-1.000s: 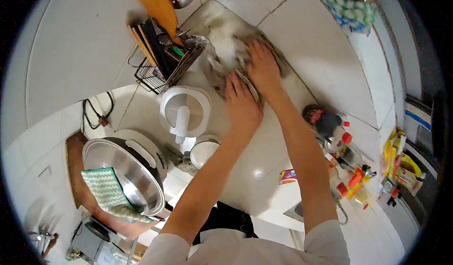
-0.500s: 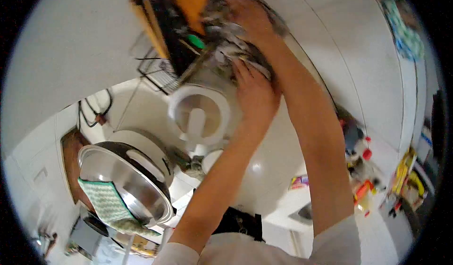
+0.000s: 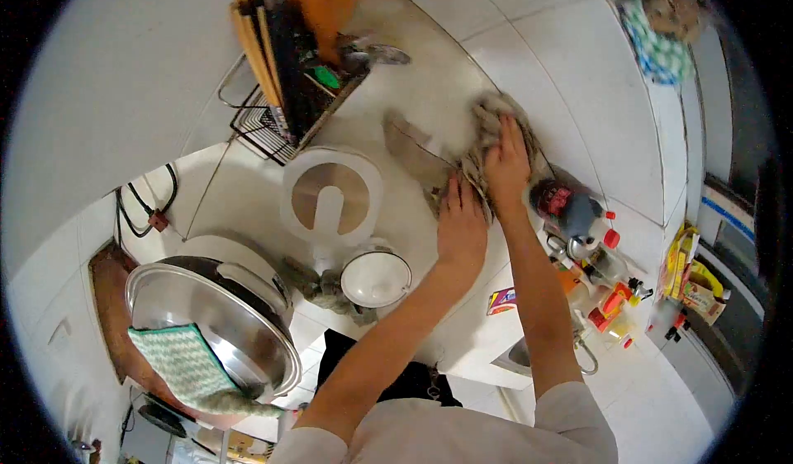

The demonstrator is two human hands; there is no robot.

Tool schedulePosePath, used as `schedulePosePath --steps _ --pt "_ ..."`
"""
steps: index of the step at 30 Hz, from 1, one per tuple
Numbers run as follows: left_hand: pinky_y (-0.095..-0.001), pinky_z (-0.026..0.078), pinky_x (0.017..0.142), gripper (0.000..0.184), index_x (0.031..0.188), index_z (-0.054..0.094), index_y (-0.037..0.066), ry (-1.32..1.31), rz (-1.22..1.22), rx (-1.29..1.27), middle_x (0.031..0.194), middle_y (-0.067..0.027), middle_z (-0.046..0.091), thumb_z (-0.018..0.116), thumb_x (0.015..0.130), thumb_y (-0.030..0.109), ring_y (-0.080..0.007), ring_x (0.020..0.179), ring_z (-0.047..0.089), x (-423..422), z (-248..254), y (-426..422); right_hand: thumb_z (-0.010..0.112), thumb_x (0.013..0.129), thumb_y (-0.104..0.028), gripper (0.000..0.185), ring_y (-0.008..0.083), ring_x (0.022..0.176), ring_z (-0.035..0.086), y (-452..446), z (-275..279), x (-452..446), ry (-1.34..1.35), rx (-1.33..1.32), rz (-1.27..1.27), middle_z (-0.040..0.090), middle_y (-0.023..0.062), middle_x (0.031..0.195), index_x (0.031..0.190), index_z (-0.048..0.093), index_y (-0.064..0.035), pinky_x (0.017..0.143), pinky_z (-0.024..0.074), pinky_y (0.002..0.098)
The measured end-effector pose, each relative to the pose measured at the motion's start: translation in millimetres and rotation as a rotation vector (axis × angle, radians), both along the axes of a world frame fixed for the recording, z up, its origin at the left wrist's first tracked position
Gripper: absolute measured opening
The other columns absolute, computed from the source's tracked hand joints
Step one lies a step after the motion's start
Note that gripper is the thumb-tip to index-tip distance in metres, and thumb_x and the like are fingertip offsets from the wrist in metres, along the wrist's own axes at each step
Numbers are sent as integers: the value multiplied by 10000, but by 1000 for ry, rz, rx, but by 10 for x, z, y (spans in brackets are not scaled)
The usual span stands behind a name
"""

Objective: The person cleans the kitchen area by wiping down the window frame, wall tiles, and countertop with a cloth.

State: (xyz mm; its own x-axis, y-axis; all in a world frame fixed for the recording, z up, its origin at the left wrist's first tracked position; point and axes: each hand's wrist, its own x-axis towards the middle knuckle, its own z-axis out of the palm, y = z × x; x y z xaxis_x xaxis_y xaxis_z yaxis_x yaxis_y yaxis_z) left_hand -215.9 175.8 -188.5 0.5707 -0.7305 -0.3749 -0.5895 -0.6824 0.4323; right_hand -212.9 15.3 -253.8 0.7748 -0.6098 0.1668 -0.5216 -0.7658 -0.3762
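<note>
Mostly, a white wall at the far right and a pale counter below. At the near left, a big steel bowl. At the far left, a wire rack. On the counter, right of the middle and close by the wall, a grey-brown cloth, bunched up. Likely light, soft and floppy, with nothing to break; maybe slippery if wet, but hard to tell. Best pressed down flat with spread fingers, or pinched at a thick fold, not at a thin loose edge. Left of the cloth, a white jug. Right of the cloth and a bit nearer, a dark bottle. On the near part of the cloth, the left hand, laid down with fingers long, not in a fist. Just right and farther, the right hand, on top the same way. Near the jug, a white cup. Smallest, at the near right, a bright packet.
</note>
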Motion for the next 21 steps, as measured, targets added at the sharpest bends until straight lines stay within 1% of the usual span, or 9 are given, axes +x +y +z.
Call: schedulePosePath --steps 3,4,6,8,10,13,16,19,21 --pt "-463 388 1188 514 1441 545 -64 74 59 -77 1589 -202 412 565 967 134 -352 1508 347 7 -50 22 607 845 -64 577 394 1347 554 -31 -60 -67 112 -142 56 579 221 1463 1418 584 -8 1141 456 445" --pt "-452 406 1178 499 1423 557 -66 107 92 -96 1585 -201 416 571 962 125 -349 1500 364 46 -64 12 617 850 -75 569 388 1345 557 -54 -16 108 105 -148 183 577 215 1467 1415 586 -10 1135 462 444" --pt "-436 438 1154 463 1383 573 -76 155 184 -121 1572 -219 421 579 958 105 -358 1479 397 120 -47 -24 636 861 -97 555 377 1341 563 -192 36 627 96 -144 428 571 201 1476 1408 590 -15 1124 475 442" --pt "-428 468 1127 421 1339 581 -93 178 296 -136 1554 -256 422 585 957 84 -385 1451 429 342 -1 -68 655 880 -146 550 353 1344 563 -218 71 1267 29 -31 541 558 175 1497 1410 586 -18 1112 489 438" --pt "-431 478 1114 406 1304 576 -112 53 420 -194 1539 -293 417 613 945 73 -417 1429 440 553 -150 -170 586 907 -83 523 390 1287 585 -195 -43 1815 -45 -80 627 562 188 1476 1427 563 -37 1084 505 459" --pt "-464 457 1131 447 1261 554 -161 -49 499 -300 1508 -350 412 679 899 69 -464 1416 432 1011 -316 -261 559 949 -170 510 357 1323 569 -31 -77 2477 -33 -46 612 546 157 1511 1444 552 -48 1086 508 438" --pt "-461 422 1163 477 1233 557 -179 -129 541 -311 1514 -345 409 718 858 68 -468 1429 418 1173 -287 -332 538 973 -230 509 327 1350 554 2 -255 2621 -136 -93 593 535 122 1535 1452 551 -60 1105 492 429" --pt "-461 391 1189 504 1235 551 -192 -145 449 -236 1512 -341 414 727 850 82 -469 1448 395 1138 -251 -270 542 964 -245 514 312 1356 551 12 -268 2309 -210 -66 502 536 104 1539 1453 562 -86 1120 479 426" --pt "-454 394 1189 487 1258 554 -183 -52 337 -182 1521 -328 415 691 876 86 -456 1458 387 998 -109 -277 549 947 -232 510 311 1347 559 -50 -214 1851 -162 26 398 555 105 1521 1439 582 -103 1124 474 428"
